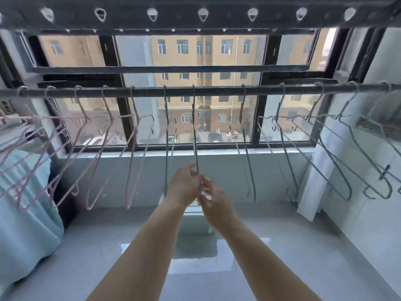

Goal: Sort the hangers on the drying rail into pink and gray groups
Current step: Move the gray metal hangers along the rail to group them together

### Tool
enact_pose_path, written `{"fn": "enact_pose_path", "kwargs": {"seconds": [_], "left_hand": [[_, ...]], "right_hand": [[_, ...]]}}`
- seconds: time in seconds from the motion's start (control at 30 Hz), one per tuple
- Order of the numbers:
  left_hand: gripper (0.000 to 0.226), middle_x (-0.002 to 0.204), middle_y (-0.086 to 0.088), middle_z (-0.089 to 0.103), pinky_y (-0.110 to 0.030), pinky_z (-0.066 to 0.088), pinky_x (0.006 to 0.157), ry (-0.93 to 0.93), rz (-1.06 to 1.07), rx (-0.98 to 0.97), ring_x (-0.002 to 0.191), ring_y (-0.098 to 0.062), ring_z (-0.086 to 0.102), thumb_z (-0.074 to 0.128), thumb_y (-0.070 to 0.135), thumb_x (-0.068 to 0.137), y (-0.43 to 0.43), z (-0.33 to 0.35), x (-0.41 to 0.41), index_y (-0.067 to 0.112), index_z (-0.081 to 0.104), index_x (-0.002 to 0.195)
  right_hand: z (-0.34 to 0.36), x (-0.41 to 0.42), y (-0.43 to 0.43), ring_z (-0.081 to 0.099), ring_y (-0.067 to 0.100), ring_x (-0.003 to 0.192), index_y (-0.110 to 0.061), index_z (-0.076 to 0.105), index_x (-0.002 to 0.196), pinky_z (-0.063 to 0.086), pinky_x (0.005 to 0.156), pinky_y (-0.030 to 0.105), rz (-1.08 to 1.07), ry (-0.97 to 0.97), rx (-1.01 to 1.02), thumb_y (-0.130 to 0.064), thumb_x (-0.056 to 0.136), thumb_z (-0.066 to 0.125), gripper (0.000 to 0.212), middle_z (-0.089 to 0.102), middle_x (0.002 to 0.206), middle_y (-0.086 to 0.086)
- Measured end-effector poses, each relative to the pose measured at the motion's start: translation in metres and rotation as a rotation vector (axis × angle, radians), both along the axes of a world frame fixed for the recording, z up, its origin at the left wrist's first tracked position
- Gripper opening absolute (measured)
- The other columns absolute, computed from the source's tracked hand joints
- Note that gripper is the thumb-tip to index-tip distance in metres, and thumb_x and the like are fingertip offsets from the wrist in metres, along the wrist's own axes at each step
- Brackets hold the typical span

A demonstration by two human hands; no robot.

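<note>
Window panes (217, 51) fill the far side, and the drying rail (217, 89) runs across in front of them. Along its left stretch hang pink hangers (131, 166), with gray hangers (241, 109) along the middle and right. The left hand (184, 185) and right hand (213, 205) meet low at centre (fingertips together), each grip pinching one gray hanger (194, 135) hooked on the rail.

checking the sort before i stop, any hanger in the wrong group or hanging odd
Nothing stands out. The pink hangers all hang at the left of the rail, the gray hangers from the middle rightward, no colours mixed. The left hand and right hand pinch the middle gray hanger.
</note>
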State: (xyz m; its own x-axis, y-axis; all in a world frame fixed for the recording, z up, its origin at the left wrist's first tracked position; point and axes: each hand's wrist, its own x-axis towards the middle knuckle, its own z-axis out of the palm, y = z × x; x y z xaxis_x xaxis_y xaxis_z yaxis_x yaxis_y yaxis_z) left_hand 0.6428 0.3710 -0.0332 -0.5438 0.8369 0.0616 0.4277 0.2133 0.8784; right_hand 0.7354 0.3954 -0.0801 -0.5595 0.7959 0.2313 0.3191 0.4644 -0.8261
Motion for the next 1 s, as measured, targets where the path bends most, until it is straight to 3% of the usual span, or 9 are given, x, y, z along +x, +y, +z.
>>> {"fn": "enact_pose_path", "kwargs": {"seconds": [0.2, 0.3, 0.37, 0.43, 0.53, 0.67, 0.73, 0.83, 1.0], "left_hand": [[0.043, 0.114, -0.009, 0.063, -0.041, 0.046, 0.097, 0.105, -0.059, 0.041, 0.103, -0.024, 0.06, 0.054, 0.017, 0.089, 0.004, -0.004, -0.01, 0.013, 0.045, 0.131], [0.041, 0.11, -0.008, 0.065, -0.044, 0.05, 0.092, 0.097, -0.085, 0.084, 0.098, -0.024, 0.062, 0.055, 0.016, 0.089, 0.003, -0.008, -0.012, 0.013, 0.047, 0.129], [0.04, 0.107, -0.005, 0.066, -0.038, 0.055, 0.082, 0.083, -0.101, 0.105, 0.091, -0.021, 0.063, 0.054, 0.014, 0.089, 0.004, -0.01, -0.012, 0.013, 0.048, 0.129], [0.039, 0.104, -0.006, 0.067, -0.025, 0.057, 0.058, 0.039, -0.119, 0.129, 0.076, -0.017, 0.063, 0.055, 0.012, 0.089, 0.004, -0.011, -0.013, 0.013, 0.049, 0.127], [0.038, 0.1, -0.007, 0.066, -0.014, 0.048, 0.039, -0.051, -0.139, 0.147, 0.063, -0.015, 0.06, 0.054, 0.008, 0.088, 0.006, -0.011, -0.009, 0.011, 0.05, 0.126], [0.041, 0.1, -0.007, 0.066, -0.025, 0.054, 0.047, -0.122, -0.17, 0.155, 0.064, -0.022, 0.063, 0.054, 0.007, 0.088, 0.006, -0.009, -0.004, 0.011, 0.047, 0.129], [0.042, 0.1, -0.006, 0.066, -0.027, 0.054, 0.05, -0.135, -0.179, 0.158, 0.065, -0.023, 0.063, 0.054, 0.007, 0.089, 0.006, -0.008, -0.002, 0.011, 0.046, 0.13], [0.042, 0.099, -0.006, 0.066, -0.021, 0.053, 0.044, -0.147, -0.19, 0.17, 0.064, -0.018, 0.062, 0.053, 0.006, 0.089, 0.005, -0.008, 0.001, 0.01, 0.046, 0.13], [0.043, 0.103, -0.011, 0.064, -0.017, 0.05, 0.039, -0.173, -0.2, 0.17, 0.059, -0.017, 0.06, 0.052, 0.005, 0.089, 0.003, -0.006, 0.006, 0.008, 0.045, 0.131]], "right_hand": [[0.003, -0.004, -0.006, 0.065, 0.013, 0.091, -0.014, 0.058, 0.12, 0.05, 0.083, 0.025, -0.093, 0.141, -0.025, -0.008, 0.09, 0.05, 0.032, 0.067, 0.096, -0.004], [0.005, -0.002, -0.006, 0.067, 0.012, 0.077, -0.01, 0.06, 0.117, 0.052, 0.075, 0.021, -0.08, 0.219, -0.115, -0.003, 0.088, 0.053, 0.031, 0.07, 0.086, 0.003], [0.005, -0.001, -0.009, 0.066, 0.003, 0.067, -0.01, 0.062, 0.115, 0.05, 0.068, 0.014, -0.075, 0.266, -0.164, 0.0, 0.086, 0.054, 0.031, 0.07, 0.079, 0.0], [0.005, 0.001, -0.012, 0.063, -0.002, 0.06, -0.016, 0.065, 0.107, 0.046, 0.061, 0.009, -0.076, 0.337, -0.217, 0.003, 0.086, 0.054, 0.031, 0.069, 0.068, -0.009], [0.005, 0.004, -0.015, 0.061, 0.0, 0.058, -0.016, 0.065, 0.106, 0.045, 0.058, 0.009, -0.06, 0.439, -0.297, 0.007, 0.086, 0.051, 0.034, 0.068, 0.06, -0.011], [0.006, 0.009, -0.019, 0.059, 0.002, 0.058, -0.012, 0.064, 0.108, 0.046, 0.057, 0.01, -0.069, 0.49, -0.314, 0.009, 0.086, 0.05, 0.034, 0.069, 0.063, -0.01], [0.007, 0.012, -0.02, 0.059, 0.002, 0.058, -0.02, 0.066, 0.101, 0.046, 0.058, 0.01, -0.08, 0.482, -0.302, 0.009, 0.086, 0.05, 0.036, 0.069, 0.063, -0.01], [0.009, 0.015, -0.022, 0.062, 0.0, 0.06, -0.027, 0.064, 0.093, 0.046, 0.059, 0.009, -0.106, 0.477, -0.298, 0.009, 0.086, 0.051, 0.039, 0.07, 0.063, -0.012], [0.009, 0.017, -0.024, 0.064, 0.0, 0.061, -0.015, 0.063, 0.106, 0.046, 0.058, 0.008, -0.131, 0.464, -0.298, 0.008, 0.086, 0.052, 0.033, 0.071, 0.063, -0.012]]}}
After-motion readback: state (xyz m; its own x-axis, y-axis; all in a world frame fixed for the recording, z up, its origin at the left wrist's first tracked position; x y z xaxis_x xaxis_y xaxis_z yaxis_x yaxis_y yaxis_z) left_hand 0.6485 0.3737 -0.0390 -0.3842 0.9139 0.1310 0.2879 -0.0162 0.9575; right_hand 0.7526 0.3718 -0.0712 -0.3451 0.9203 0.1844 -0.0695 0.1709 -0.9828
